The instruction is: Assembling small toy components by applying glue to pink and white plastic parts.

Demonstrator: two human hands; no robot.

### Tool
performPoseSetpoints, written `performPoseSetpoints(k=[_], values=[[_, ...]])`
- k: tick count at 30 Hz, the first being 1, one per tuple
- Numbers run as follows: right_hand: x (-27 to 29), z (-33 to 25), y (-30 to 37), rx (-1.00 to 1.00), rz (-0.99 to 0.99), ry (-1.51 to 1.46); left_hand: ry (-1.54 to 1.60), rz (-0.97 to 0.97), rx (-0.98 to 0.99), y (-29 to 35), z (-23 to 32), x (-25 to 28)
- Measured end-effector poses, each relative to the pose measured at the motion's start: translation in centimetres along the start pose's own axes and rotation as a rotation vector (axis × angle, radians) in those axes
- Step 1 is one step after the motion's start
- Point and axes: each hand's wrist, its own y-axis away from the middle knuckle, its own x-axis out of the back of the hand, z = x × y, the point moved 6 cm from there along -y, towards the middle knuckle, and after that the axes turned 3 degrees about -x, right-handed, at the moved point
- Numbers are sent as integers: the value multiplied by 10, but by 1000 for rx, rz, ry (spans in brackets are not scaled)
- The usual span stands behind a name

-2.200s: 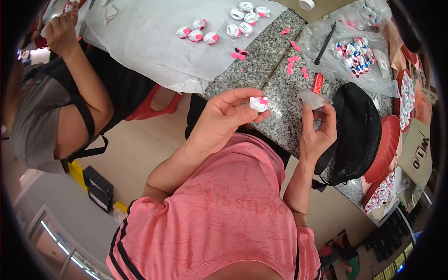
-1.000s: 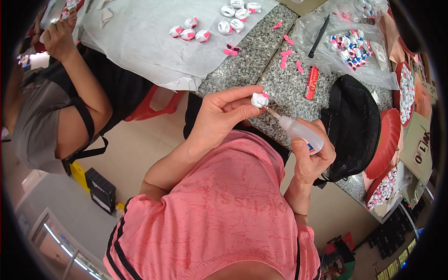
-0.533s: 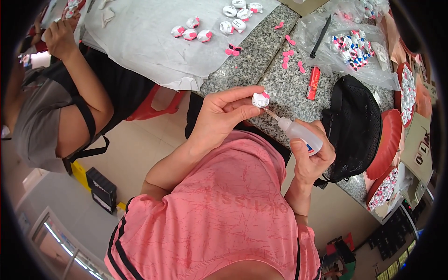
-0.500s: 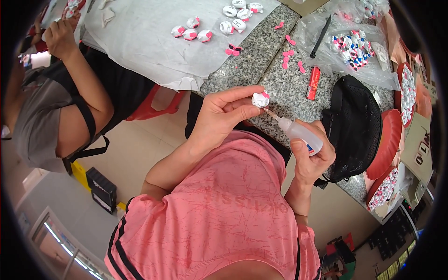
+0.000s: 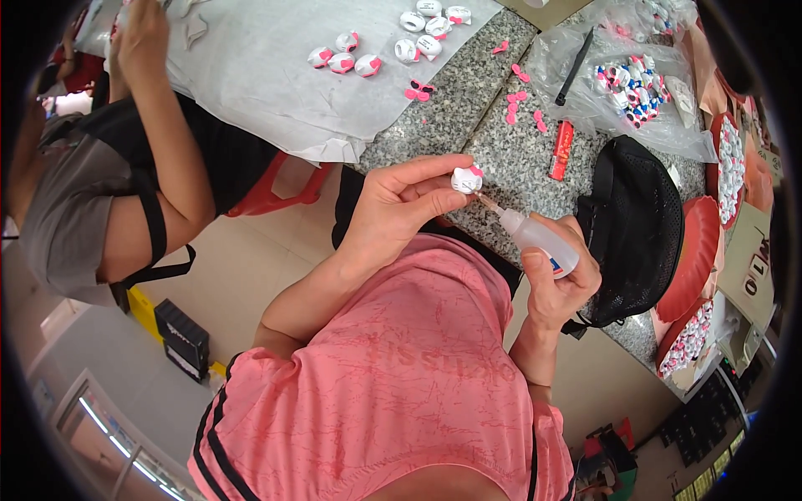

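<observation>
Between the thumb and fingers of my left hand [image 5: 401, 194] is a small white toy head with a pink bow [image 5: 464, 179]. My right hand [image 5: 561, 271] is wrapped around a translucent squeeze bottle [image 5: 539, 240] with a thin nozzle, probably of glue. The nozzle tip points up and left and meets, or nearly meets, the lower right side of the toy head. Whether any liquid comes out is too small to tell. Both hands are held above my lap, at the near edge of the granite table [image 5: 426, 138].
Several white-and-pink toy heads [image 5: 341, 63] rest on a white sheet [image 5: 259, 92]. Loose pink bows [image 5: 512, 108], a red tube [image 5: 560, 150], a black pen-like stick [image 5: 575, 67], a plastic bag of small parts [image 5: 639, 88] and a black mesh bag [image 5: 639, 234] lie rightward. A co-worker [image 5: 75, 209] sits left.
My hands, the toy head and the bottle have barely moved. At the left, the co-worker's raised arm has shifted right and farther up over the table.
</observation>
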Motion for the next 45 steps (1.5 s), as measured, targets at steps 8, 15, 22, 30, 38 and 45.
performPoseSetpoints(k=[8, 15, 22, 30, 38, 45], values=[[0, 0, 1, 8, -9, 13, -7, -7, -12, -1, 0, 0], [1, -3, 0, 14, -17, 28, 18, -2, -33, -2, 3, -2], [2, -3, -1, 55, 13, 4, -3, 8, -41, -2, 1, 1], [3, -3, 0, 31, 22, 41, 6, 10, -39, -2, 2, 1], [2, -4, 0, 72, 36, 47, 33, 4, -2, -1, 3, -1], [1, -3, -1, 50, 22, 47, 16, 2, 13, -1, 1, -2]])
